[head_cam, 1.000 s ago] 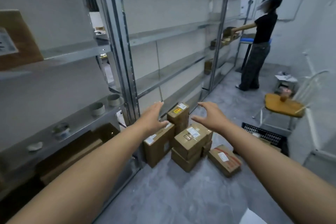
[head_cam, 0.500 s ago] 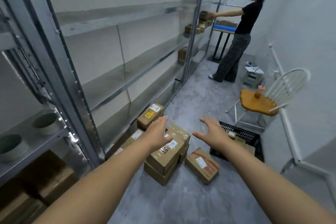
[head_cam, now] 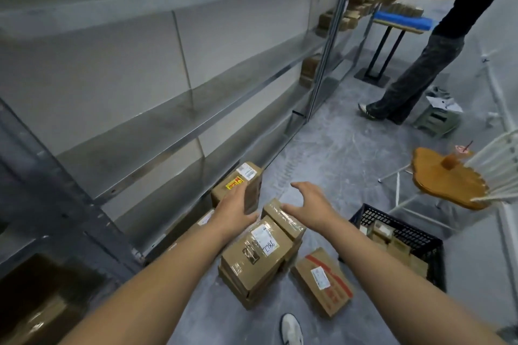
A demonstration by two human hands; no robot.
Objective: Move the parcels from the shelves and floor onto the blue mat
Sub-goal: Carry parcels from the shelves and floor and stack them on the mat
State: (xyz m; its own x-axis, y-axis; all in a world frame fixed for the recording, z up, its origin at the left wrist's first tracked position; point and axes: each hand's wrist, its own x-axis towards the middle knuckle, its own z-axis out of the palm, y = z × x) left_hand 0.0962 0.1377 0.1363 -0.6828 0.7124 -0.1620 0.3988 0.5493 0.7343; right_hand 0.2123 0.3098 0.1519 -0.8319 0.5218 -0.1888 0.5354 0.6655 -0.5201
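Brown cardboard parcel stack (head_cam: 253, 266) on grey floor (head_cam: 322, 148) lies just below open left hand (head_cam: 234, 204) and open right hand (head_cam: 311, 204), long axis pointing away, right nearer.

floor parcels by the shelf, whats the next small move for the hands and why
Probably lower both hands and close them on the taped parcel lying just below and between them. The left hand and right hand are open and hold nothing, and nothing lies on that parcel, so it should lift free.
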